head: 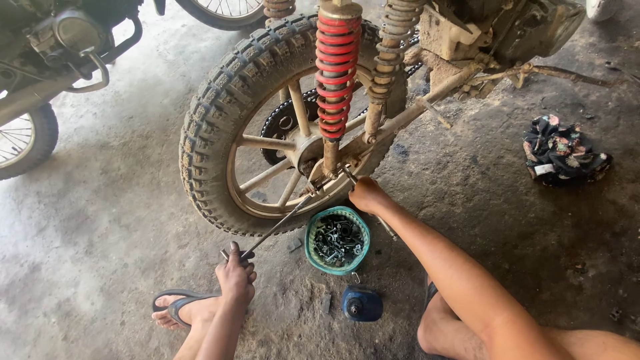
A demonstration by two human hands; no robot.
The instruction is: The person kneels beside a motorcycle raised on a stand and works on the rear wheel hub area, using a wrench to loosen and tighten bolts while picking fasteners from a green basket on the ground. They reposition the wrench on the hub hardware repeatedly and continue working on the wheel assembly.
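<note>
Long wrench point(277, 227): shaft slanting from the left hand point(235, 273), fingers closed round its grip at lower centre, up-right to the wheel axle point(313, 183), where the right hand point(367, 195), closed on a second tool, is nearer.

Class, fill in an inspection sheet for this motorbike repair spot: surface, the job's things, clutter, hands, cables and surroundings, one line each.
Surface: bare concrete floor, dusty and stained.
Job's things: rear wheel with knobbly tyre; red spring above the axle; long wrench reaching from the left hand to the hub.
Clutter: green basket of bolts and nuts; blue cap-like part beside it; patterned cloth on the floor to the right.
Hands: left hand grips the wrench handle; right hand is closed at the axle, on what cannot be told.
Cables: nothing seen.
Surroundings: another motorbike at upper left; a foot in a sandal.
</note>
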